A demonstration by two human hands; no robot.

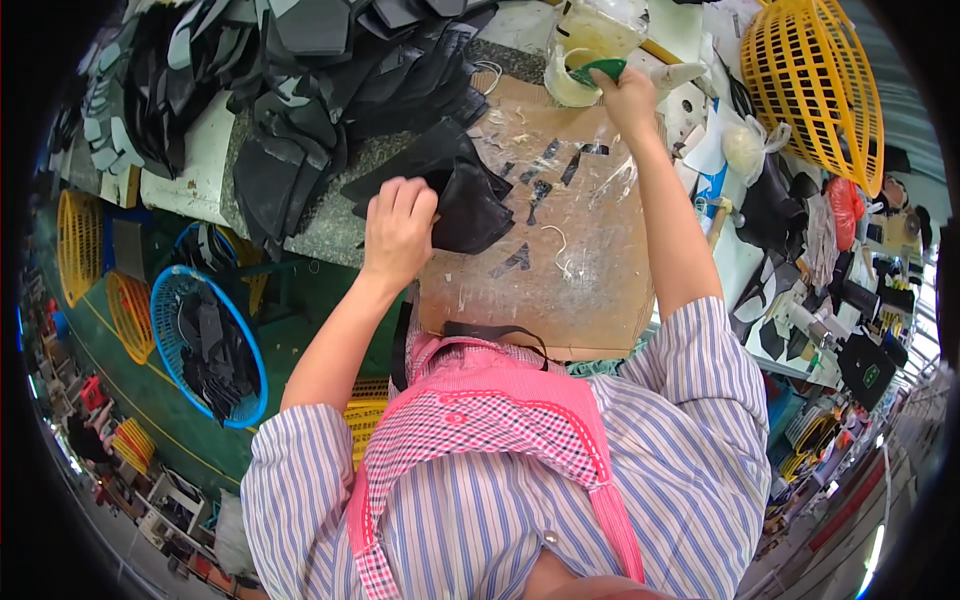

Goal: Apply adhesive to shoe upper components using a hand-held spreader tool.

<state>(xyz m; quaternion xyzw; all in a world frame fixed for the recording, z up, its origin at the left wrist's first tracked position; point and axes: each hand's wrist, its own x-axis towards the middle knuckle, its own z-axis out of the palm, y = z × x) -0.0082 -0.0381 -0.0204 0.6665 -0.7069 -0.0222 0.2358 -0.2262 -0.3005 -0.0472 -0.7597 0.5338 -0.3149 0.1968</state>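
Observation:
My right hand (pixel 632 108) grips a green spreader (pixel 598 70), its blade at the mouth of a pale, glue-smeared tub (pixel 566 90). My left hand (pixel 400 228) has its fingers curled over the edge of a black cut piece (pixel 476 205), which bends up beside the fingers. That piece lies partly over a brown cardboard sheet (pixel 600 290) marked with dried glue and black smears. More black cut pieces (pixel 415 100) are stacked just beyond the left hand. The left fingertips are partly hidden, and the tub hides the spreader's tip.
Heaps of black pieces (pixel 285 160) cover the table's left side. A yellow basket (pixel 812 85) stands tilted at the far right, near a knotted plastic bag (pixel 745 150). On the green floor at left, a blue basket (pixel 262 385) holds black pieces beside an orange basket (pixel 128 315).

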